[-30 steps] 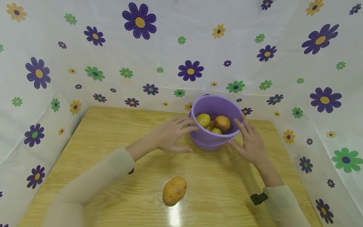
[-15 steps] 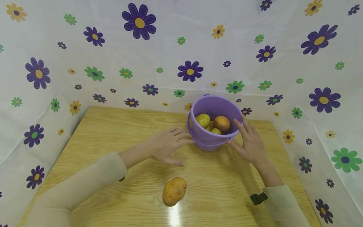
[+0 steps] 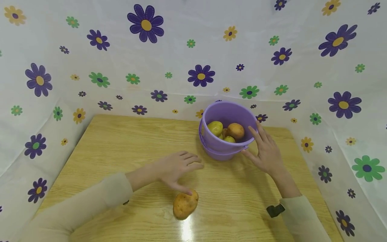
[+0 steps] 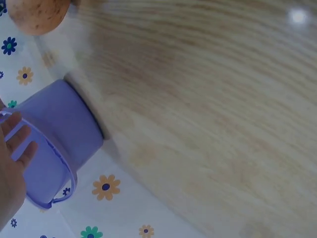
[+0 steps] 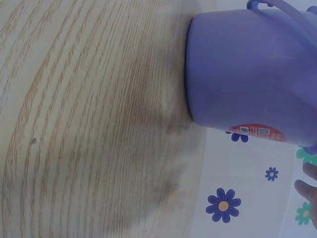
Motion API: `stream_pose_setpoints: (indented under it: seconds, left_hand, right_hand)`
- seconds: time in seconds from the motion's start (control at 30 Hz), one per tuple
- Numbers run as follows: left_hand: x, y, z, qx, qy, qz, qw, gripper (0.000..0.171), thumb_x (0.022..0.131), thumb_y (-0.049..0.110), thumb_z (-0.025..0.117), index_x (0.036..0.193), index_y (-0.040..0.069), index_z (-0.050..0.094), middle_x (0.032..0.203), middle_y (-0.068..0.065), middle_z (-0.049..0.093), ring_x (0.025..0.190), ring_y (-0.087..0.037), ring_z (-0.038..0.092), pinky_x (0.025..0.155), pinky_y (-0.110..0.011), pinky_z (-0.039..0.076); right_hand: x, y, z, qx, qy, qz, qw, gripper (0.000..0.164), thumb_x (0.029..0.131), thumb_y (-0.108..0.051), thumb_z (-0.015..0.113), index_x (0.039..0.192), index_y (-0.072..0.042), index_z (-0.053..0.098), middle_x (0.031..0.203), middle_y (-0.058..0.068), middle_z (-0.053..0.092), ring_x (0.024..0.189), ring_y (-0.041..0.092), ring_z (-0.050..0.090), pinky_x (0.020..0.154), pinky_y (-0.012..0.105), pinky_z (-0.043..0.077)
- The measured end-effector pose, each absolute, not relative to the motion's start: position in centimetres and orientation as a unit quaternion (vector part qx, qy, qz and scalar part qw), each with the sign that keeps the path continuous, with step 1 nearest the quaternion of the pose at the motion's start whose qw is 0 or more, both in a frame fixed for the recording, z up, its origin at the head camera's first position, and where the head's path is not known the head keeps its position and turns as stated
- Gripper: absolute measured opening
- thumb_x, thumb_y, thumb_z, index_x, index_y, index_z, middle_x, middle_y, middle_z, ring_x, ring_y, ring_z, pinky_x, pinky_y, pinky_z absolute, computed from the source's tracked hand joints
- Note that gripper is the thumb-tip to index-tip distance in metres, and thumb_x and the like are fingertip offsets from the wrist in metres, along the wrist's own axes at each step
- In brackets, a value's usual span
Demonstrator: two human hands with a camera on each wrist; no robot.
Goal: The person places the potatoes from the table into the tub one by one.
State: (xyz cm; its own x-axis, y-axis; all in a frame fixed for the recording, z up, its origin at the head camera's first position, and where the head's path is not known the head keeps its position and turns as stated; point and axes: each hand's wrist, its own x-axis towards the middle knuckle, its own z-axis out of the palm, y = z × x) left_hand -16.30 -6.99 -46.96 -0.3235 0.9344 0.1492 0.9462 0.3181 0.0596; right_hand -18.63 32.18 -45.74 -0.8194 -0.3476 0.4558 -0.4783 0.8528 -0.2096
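A brown potato (image 3: 183, 207) lies on the near part of the table. My left hand (image 3: 176, 168), fingers extended and spread, hovers over its far side, the thumb overlapping the potato's top edge in the head view; I cannot tell whether they touch. My right hand (image 3: 267, 154) rests beside the right rim of a purple bucket (image 3: 220, 147), its fingers nearly straight along the outside. Inside the bucket sit a yellow-green fruit (image 3: 215, 128), a brown potato-like item (image 3: 235, 131) and a smaller yellow piece (image 3: 229, 139). Others underneath are partly hidden.
The wooden table (image 3: 127, 141) is enclosed by a white cloth (image 3: 172, 53) printed with flowers. The bucket stands near the table's back edge, its thin handle (image 3: 201, 138) hanging down. A red label (image 5: 257, 131) shows on its side.
My left hand has moved from the bucket's left rim toward me, down to the potato. My right hand has stayed at the bucket's right side.
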Motion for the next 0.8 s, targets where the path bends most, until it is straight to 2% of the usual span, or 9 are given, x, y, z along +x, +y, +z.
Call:
stream_pose_setpoints:
  seconds: [0.23,0.37,0.57,0.8]
  left_hand:
    - [-15.3,-7.1,-48.2,-0.588,-0.806,-0.066,-0.001,0.094,0.09,0.076,0.061,0.156,0.011,0.047,0.156,-0.013,0.054,0.146,-0.032,0.052,0.122,-0.051,0.044]
    - [-14.7,-7.2,-49.0,-0.59,-0.805,-0.066,-0.019,0.096,0.088,0.078,0.062,0.157,0.013,0.046,0.156,-0.012,0.055,0.147,-0.031,0.052,0.123,-0.051,0.043]
    - [-13.8,-7.4,-49.9,-0.589,-0.807,-0.032,-0.035,0.105,0.082,0.089,0.058,0.158,0.018,0.044,0.151,-0.003,0.057,0.145,-0.025,0.052,0.123,-0.047,0.044]
    - [-12.8,-7.7,-51.0,-0.601,-0.796,-0.049,-0.058,0.113,0.077,0.09,0.063,0.161,0.019,0.037,0.158,-0.004,0.052,0.147,-0.023,0.05,0.123,-0.047,0.044]
  right_hand:
    - [-18.6,32.1,-45.7,0.216,-0.944,0.157,0.194,0.089,0.095,-0.065,0.063,0.165,-0.017,0.035,0.178,0.013,0.019,0.15,0.055,0.04,0.112,0.076,0.042]
    - [-18.6,32.1,-45.8,0.216,-0.943,0.158,0.198,0.089,0.095,-0.068,0.061,0.164,-0.017,0.036,0.178,0.013,0.02,0.148,0.055,0.041,0.11,0.077,0.043]
    - [-18.6,32.1,-45.8,0.213,-0.943,0.159,0.199,0.09,0.096,-0.07,0.058,0.164,-0.017,0.036,0.177,0.014,0.021,0.148,0.056,0.041,0.109,0.078,0.042]
    - [-18.7,32.1,-45.7,0.214,-0.943,0.161,0.199,0.091,0.096,-0.074,0.055,0.164,-0.017,0.036,0.177,0.013,0.021,0.149,0.056,0.04,0.111,0.077,0.042]
